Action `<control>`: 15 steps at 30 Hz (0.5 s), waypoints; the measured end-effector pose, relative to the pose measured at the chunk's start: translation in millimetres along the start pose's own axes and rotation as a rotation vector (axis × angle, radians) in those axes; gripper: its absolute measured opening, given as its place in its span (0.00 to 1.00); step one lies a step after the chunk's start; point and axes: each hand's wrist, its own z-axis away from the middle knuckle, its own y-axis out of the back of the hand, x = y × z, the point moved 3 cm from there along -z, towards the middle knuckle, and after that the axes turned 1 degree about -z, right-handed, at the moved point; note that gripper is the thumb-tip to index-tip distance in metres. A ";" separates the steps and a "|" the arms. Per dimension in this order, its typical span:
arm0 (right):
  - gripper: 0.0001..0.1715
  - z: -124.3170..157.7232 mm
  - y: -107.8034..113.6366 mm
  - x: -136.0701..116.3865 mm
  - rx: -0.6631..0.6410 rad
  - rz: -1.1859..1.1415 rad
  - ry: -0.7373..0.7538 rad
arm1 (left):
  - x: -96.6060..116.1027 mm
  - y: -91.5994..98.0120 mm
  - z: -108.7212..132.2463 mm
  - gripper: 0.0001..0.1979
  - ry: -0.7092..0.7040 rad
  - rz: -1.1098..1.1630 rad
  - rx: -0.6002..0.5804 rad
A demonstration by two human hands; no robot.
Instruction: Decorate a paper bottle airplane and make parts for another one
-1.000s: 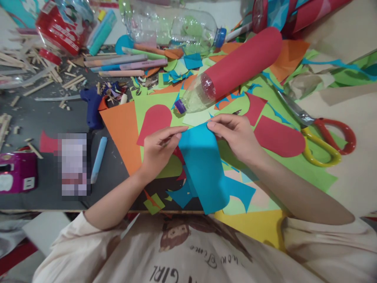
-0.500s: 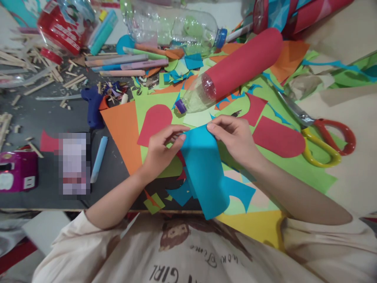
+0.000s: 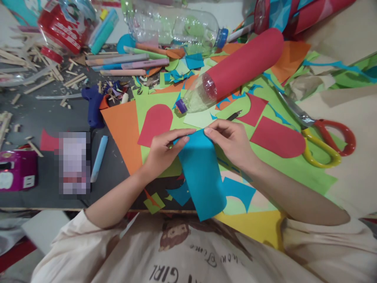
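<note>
A strip of blue paper (image 3: 203,173) hangs between my hands, its top edge held and its lower end over the table's front edge. My left hand (image 3: 167,151) pinches its upper left corner between thumb and fingers. At the upper right corner, my right hand (image 3: 231,139) pinches the same edge. Just beyond my hands lie a red rounded paper piece (image 3: 156,124) on the left and another red rounded piece (image 3: 278,137) on the right. A clear bottle wrapped in red paper (image 3: 244,65) lies tilted beyond them, purple cap towards me. A black pen tip (image 3: 235,115) shows beside my right hand.
Large scissors (image 3: 321,133) with red and yellow handles lie at right. Left are a blue glue gun (image 3: 93,106), a phone (image 3: 75,163), a blue marker (image 3: 99,159) and a purple box (image 3: 19,171). Wooden sticks, markers and a clear bottle (image 3: 176,27) lie at the back.
My hands have shifted slightly left and towards me with the blue paper. Its lower end has swung a little left, and more of the black pen shows.
</note>
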 end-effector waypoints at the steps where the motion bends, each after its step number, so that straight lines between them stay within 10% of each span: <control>1: 0.20 0.4 -0.4 -0.3 -0.001 -0.005 0.003 | 0.1 -0.2 0.0 0.10 -0.012 0.011 -0.005; 15: 0.24 2.9 -8.0 -1.4 -0.061 -0.048 -0.030 | 3.8 -0.3 3.1 0.12 -0.133 -0.065 0.028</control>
